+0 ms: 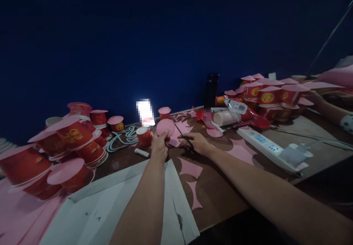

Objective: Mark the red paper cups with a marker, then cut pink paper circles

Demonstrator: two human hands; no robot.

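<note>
My left hand [160, 147] is closed on a pink paper disc [165, 127], held at its near edge; a faint ring shows on its face. To the right of the disc, my right hand [195, 143] grips a thin dark stick-like tool [180, 131] whose exact kind I cannot make out. The tool's tip points up and left, close to the disc's edge. An open red paper cup [144, 137] stands just left of my left hand, with a small white tube [142, 152] lying in front of it. Pink paper scraps [182, 127] lie behind and under my hands.
Red cups topped with pink discs crowd the left [71, 133] and back right [267, 96]. A lit phone [145, 112], coiled cable [121, 138], stacked paper cups [226, 118], dark bottle [211, 90], power strip [264, 147] and white box lid [110, 204] surround the workspace. Another person's arm [328, 109] reaches in at right.
</note>
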